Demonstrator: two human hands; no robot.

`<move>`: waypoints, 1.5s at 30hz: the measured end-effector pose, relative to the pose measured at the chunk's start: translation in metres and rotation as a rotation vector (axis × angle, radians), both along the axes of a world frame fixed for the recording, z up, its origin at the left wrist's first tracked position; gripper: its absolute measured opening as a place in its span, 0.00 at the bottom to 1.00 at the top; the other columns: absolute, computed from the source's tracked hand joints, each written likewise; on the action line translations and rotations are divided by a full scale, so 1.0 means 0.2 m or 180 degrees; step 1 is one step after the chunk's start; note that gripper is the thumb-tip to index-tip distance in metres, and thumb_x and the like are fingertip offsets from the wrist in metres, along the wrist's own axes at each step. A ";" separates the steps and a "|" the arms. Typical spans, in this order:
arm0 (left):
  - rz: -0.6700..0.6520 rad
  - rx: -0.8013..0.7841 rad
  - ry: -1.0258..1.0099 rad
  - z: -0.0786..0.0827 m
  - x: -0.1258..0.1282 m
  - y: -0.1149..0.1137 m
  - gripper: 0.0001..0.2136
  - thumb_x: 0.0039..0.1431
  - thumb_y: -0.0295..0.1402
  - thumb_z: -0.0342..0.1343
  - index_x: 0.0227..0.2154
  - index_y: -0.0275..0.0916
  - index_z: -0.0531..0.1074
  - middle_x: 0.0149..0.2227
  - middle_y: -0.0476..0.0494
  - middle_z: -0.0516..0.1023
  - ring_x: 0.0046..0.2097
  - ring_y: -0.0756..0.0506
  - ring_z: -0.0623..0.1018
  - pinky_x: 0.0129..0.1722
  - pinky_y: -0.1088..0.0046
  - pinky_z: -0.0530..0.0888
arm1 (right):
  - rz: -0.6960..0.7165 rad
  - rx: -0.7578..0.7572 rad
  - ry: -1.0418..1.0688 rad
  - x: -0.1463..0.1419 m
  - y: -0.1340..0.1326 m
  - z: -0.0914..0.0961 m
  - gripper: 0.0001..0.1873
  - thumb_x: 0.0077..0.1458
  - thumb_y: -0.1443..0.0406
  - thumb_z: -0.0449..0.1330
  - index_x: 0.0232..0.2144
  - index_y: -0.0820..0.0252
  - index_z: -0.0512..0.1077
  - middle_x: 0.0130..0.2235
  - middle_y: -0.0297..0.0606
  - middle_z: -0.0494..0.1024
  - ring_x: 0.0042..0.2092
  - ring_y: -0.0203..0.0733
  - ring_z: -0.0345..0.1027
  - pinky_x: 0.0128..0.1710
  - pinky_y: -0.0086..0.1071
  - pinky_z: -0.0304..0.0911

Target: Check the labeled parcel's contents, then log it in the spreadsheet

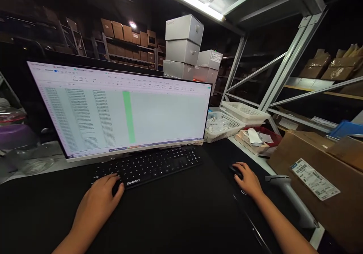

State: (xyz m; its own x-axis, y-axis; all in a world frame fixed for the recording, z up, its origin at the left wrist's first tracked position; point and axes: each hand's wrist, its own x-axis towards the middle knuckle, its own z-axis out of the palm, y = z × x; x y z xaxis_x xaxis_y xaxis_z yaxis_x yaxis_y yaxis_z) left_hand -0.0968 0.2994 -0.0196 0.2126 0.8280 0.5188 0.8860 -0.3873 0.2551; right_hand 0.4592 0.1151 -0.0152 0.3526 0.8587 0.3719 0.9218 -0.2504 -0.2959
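My left hand (98, 198) lies over the left end of a black keyboard (159, 166), its fingers stretched onto the keys and the thumb apart. Nothing is held in it. On the black desk mat (176, 212) at the right, my right hand (248, 180) is wrapped over a black computer mouse (236, 171), which shows only in part. Behind the keyboard stands a wide monitor (164, 114). Its screen shows a spreadsheet with text columns on the left and one column marked green.
A grey barcode scanner (292, 197) stands right of my right forearm, beside a large labelled cardboard box (283, 148). White plastic baskets (244, 112) sit right of the monitor. Stacked light-grey boxes (181, 51) rise behind it. A thin dark strip (251, 222) lies by my right forearm.
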 end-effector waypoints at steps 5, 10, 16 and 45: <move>-0.0084 0.0051 -0.0019 -0.02 -0.01 0.02 0.26 0.62 0.50 0.42 0.43 0.36 0.78 0.51 0.28 0.82 0.56 0.30 0.78 0.58 0.48 0.76 | -0.0006 0.0018 -0.0025 0.00 0.00 0.00 0.23 0.57 0.63 0.55 0.54 0.47 0.75 0.61 0.37 0.71 0.53 0.46 0.73 0.54 0.42 0.69; -0.0028 -0.0048 0.0018 -0.01 -0.01 0.02 0.27 0.62 0.50 0.41 0.44 0.36 0.78 0.52 0.29 0.82 0.56 0.31 0.79 0.58 0.50 0.76 | 0.0018 0.0030 0.0003 0.00 0.00 0.00 0.22 0.57 0.63 0.55 0.53 0.48 0.76 0.61 0.38 0.70 0.53 0.46 0.74 0.54 0.42 0.68; 0.0014 -0.0055 -0.0053 0.00 0.00 0.01 0.27 0.61 0.51 0.41 0.43 0.37 0.78 0.52 0.30 0.82 0.56 0.31 0.79 0.59 0.49 0.76 | -0.0011 0.0048 0.0029 0.00 0.00 0.01 0.23 0.56 0.64 0.55 0.53 0.47 0.76 0.61 0.37 0.70 0.52 0.46 0.74 0.54 0.42 0.69; -0.0061 0.0024 0.0087 -0.06 -0.03 0.04 0.29 0.64 0.50 0.41 0.47 0.32 0.78 0.54 0.28 0.81 0.57 0.32 0.78 0.60 0.50 0.74 | -0.0063 0.0085 -0.0156 0.01 -0.03 0.01 0.21 0.67 0.54 0.62 0.57 0.56 0.72 0.59 0.43 0.73 0.54 0.47 0.72 0.53 0.47 0.72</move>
State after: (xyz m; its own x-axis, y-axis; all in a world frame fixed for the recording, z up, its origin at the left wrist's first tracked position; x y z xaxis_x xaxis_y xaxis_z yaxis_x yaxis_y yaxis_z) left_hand -0.1027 0.3073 -0.0312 0.2425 0.8197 0.5189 0.8850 -0.4060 0.2277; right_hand 0.4615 0.1089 -0.0129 0.3502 0.8413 0.4119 0.9303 -0.2612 -0.2575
